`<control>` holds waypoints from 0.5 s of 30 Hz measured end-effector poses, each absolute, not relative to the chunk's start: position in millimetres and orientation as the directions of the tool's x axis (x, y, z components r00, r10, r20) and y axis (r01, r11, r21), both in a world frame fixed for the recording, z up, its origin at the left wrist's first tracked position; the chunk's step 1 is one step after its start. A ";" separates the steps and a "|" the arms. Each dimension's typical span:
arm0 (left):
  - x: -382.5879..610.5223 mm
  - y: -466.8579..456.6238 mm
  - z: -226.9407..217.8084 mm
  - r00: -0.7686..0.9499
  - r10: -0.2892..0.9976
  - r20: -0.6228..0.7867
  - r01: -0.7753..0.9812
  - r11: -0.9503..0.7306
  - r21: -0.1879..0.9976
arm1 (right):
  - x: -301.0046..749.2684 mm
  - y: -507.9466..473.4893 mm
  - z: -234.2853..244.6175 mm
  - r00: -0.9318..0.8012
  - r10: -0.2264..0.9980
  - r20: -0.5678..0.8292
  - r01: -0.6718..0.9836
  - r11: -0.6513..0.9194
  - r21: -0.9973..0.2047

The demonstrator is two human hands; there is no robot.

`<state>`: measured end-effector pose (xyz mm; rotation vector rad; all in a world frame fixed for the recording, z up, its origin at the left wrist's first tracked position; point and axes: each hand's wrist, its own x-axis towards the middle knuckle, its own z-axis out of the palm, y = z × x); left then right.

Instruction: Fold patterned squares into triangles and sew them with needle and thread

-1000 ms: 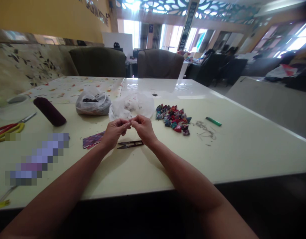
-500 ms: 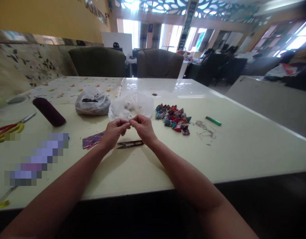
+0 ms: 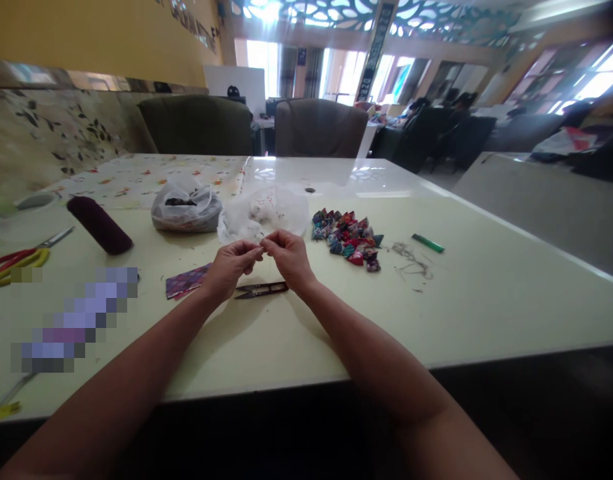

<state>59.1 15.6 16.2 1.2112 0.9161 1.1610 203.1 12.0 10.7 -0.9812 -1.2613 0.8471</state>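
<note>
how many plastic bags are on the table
2: one plastic bag with dark contents sits left of centre; a clear plastic bag lies right of it, just beyond the right hand.

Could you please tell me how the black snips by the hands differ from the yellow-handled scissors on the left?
The snips are all dark, with no coloured handles; the scissors have yellow and red handles and pale metal blades. The snips lie right by the left hand and right hand; the scissors lie far to the left, cut by the picture's edge. Both lie flat on the table.
</note>
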 end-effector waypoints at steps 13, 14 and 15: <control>58.7 17.5 15.8 0.235 0.971 -0.051 -0.238 0.108 0.965 | 205.9 16.0 10.7 0.179 0.929 0.323 -0.026 0.333 -0.943; 58.4 18.2 15.5 0.232 0.971 -0.061 -0.257 0.122 0.959 | 205.6 15.5 10.8 0.178 0.924 0.338 0.006 0.343 -0.939; 58.1 18.7 15.3 0.231 0.971 -0.068 -0.275 0.132 0.952 | 205.1 14.9 10.5 0.174 0.919 0.355 0.041 0.353 -0.935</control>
